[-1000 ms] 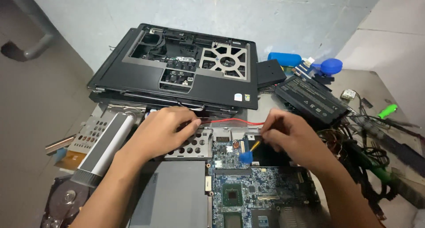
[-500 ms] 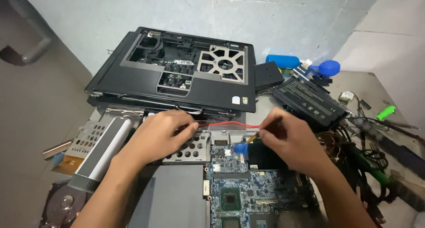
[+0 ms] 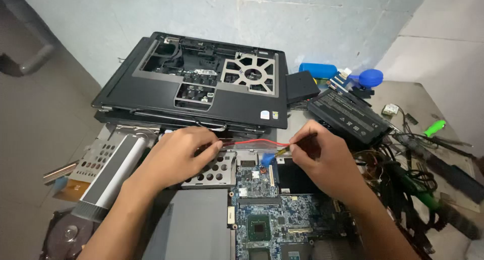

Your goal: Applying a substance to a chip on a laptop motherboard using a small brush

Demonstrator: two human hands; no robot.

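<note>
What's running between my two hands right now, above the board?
In the head view, a thin red wire spans from the left hand to the right hand, both pinching it. Below it lie the perforated metal bracket and the blue circuit board.

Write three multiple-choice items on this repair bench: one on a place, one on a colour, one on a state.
1. Where does the battery pack lie?
A. right of the laptop chassis
B. on the hard drive
C. under the motherboard

2. What colour is the wire between the hands?
A. green
B. red
C. white

3. How does the right hand stand?
A. flat and open
B. out of view
C. pinching a thin tool

Answers: 1 A, the pack sits beside the chassis's right edge. 2 B, it runs red from the left hand. 3 C, its fingers close on the tool over the motherboard.
</note>
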